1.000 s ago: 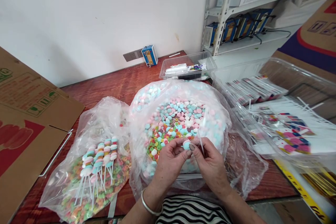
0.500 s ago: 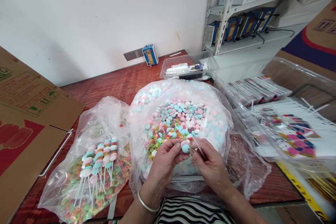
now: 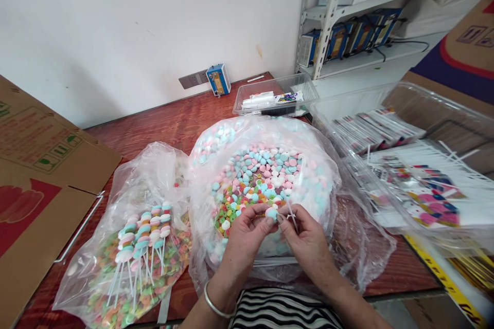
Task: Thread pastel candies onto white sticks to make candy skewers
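My left hand (image 3: 247, 234) pinches small round candies (image 3: 272, 212), pink and light blue, at its fingertips. My right hand (image 3: 306, 239) meets it there and holds a thin white stick (image 3: 291, 214) that points up from the fingers. Both hands hover over the near edge of a large clear bag of loose candies (image 3: 266, 175) in pink, blue, white and bright ring shapes. To the left lies a second clear bag (image 3: 135, 247) with several finished candy sticks (image 3: 144, 231) on top of colourful rings.
Flat cardboard boxes (image 3: 42, 175) lie at the left. A clear tray (image 3: 276, 97) sits behind the big bag. At the right, clear bins hold printed wrappers and white sticks (image 3: 417, 175). A metal shelf (image 3: 347, 20) stands at the back right, and a wooden tabletop (image 3: 162, 126) lies underneath.
My hands have shifted slightly up and forward over the bag. The candy at my fingertips has turned between the fingers while the stick stays in my right hand.
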`<state>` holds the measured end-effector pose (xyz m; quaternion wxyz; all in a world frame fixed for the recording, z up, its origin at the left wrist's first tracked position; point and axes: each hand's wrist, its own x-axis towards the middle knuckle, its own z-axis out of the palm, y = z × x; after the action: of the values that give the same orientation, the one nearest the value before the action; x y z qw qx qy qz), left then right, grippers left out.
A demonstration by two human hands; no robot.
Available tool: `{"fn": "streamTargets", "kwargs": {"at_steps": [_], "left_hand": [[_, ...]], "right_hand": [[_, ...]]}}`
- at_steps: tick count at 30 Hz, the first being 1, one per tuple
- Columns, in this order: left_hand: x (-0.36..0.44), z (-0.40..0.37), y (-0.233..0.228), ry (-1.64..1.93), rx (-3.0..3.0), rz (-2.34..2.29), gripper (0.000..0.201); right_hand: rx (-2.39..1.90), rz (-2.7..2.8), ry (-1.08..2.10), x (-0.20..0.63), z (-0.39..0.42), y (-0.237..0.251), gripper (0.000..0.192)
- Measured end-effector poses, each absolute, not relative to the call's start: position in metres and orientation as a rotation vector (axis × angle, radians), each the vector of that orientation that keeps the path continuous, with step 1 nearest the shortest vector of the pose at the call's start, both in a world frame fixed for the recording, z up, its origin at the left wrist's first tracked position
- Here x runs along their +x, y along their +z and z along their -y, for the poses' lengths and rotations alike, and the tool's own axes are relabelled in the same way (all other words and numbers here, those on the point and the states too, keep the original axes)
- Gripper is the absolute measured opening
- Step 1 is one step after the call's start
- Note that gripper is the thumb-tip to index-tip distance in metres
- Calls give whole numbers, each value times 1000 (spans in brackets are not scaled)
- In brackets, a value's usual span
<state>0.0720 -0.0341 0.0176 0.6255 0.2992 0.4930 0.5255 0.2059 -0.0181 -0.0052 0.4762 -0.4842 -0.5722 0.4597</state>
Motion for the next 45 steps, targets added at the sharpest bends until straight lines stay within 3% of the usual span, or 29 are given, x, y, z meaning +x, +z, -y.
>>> {"fn": "streamTargets", "kwargs": {"at_steps": [6, 16, 45], "left_hand": [[70, 31, 18, 1251, 752, -1198, 38], [45, 18, 13, 1431, 842, -1436, 35], [51, 29, 3, 1335, 1378, -1546, 17]], "right_hand": [[-1207, 1541, 1035, 209, 19, 2, 21], [-1194, 2155, 918, 224, 40, 5, 52], [-1202, 1980, 1270, 212, 31, 24, 46]]}}
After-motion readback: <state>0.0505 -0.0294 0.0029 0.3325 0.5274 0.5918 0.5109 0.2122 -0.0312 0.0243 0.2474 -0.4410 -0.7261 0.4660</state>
